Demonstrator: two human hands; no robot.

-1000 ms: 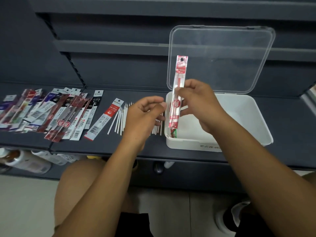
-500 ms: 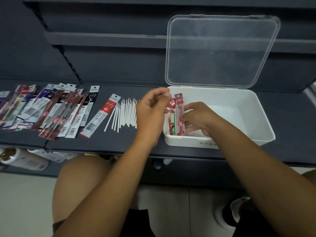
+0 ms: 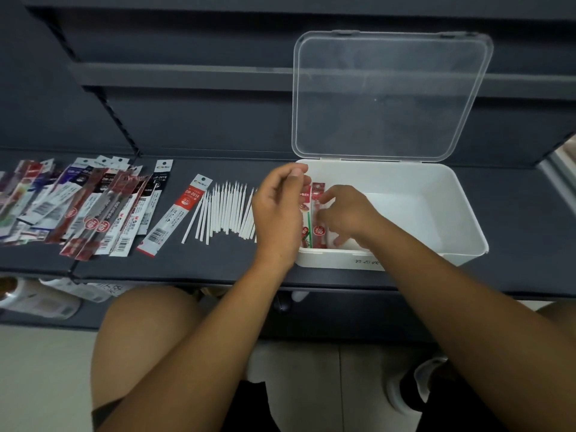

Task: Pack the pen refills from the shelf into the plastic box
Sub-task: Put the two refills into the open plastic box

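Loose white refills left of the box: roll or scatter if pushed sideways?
The loose white refills look thin and round, so they probably roll on the flat shelf. Unbundled side by side, likely scatter. Slender: probably light.

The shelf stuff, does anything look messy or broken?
Nothing looks broken or spilled. The packaged refills lie in a loose, overlapping heap on the shelf; the bare white refills sit fanned in a row.

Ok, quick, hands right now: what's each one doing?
Left hand: fingers curled, cannot tell if holding anything.
Right hand: holding red refill packet inside the plastic box.
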